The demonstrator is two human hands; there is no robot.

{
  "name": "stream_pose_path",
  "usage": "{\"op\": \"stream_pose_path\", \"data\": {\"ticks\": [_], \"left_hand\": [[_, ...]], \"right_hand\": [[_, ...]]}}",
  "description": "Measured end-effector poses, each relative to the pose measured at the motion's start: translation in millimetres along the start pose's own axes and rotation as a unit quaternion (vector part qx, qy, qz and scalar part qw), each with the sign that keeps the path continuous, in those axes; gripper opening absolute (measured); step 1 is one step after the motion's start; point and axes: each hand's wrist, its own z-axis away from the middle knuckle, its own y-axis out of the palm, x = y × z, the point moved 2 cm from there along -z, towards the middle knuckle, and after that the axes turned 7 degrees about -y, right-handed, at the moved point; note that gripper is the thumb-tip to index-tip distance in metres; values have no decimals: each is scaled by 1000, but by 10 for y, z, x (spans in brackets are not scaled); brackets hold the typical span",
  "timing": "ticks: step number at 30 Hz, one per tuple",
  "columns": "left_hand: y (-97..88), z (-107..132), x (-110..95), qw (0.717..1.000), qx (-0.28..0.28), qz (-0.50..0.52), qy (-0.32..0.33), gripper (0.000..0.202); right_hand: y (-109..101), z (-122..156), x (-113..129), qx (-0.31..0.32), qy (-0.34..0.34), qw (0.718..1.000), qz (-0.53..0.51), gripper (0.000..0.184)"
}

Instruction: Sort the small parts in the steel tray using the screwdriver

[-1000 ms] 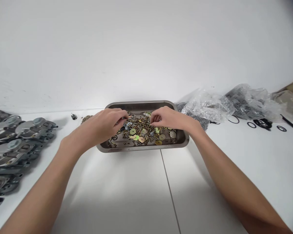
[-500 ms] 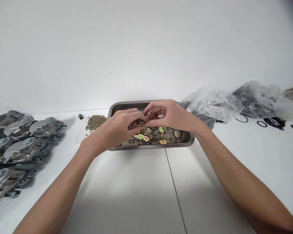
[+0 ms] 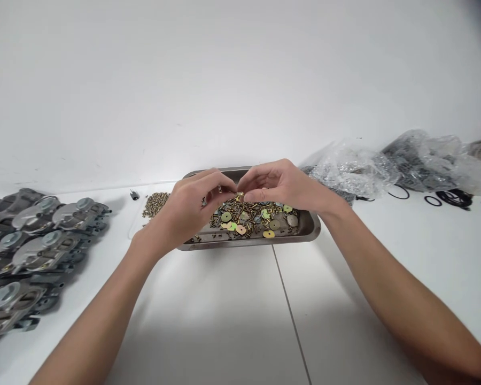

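Both hands work over a metal tray [image 3: 248, 241] that holds a loose heap of small brass-coloured screws [image 3: 244, 216] and flat round washers [image 3: 274, 224]. My left hand [image 3: 196, 200] is closed above the tray's left part, its thumb and fingers pinched together. My right hand [image 3: 284, 184] comes in from the other side, thumb and fingertips closed near the left fingertips. A tiny gold-coloured bit shows between the two hands, but its kind is too small to tell. The curled fingers hide part of the heap.
Left of the tray lies a pile of small brass-coloured parts [image 3: 156, 203], with a small dark cylindrical part [image 3: 134, 195] beyond it. Several metal carburetors [image 3: 40, 251] stand at far left. Clear plastic bags [image 3: 356, 168] and black rubber rings [image 3: 433, 201] lie at right.
My right hand's fingertips have closed beside the left ones, and the left hand has shifted slightly left. More of the screw heap shows below them. The view has tilted slightly.
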Motion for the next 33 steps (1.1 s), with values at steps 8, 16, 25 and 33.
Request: {"op": "stream_pose_path", "data": {"ticks": [8, 16, 25, 33], "left_hand": [[31, 21, -82, 999, -25, 20, 39, 11], [36, 39, -124, 997, -48, 23, 60, 16], [57, 39, -98, 998, -32, 19, 55, 14], [62, 49, -75, 998, -26, 13, 52, 15]], "right_hand": [[17, -6, -3, 18, 4, 999, -44, 24], [13, 3, 25, 34, 17, 998, -59, 25], [10, 9, 10, 26, 16, 998, -52, 26], [17, 3, 2, 20, 7, 999, -34, 22]]}}
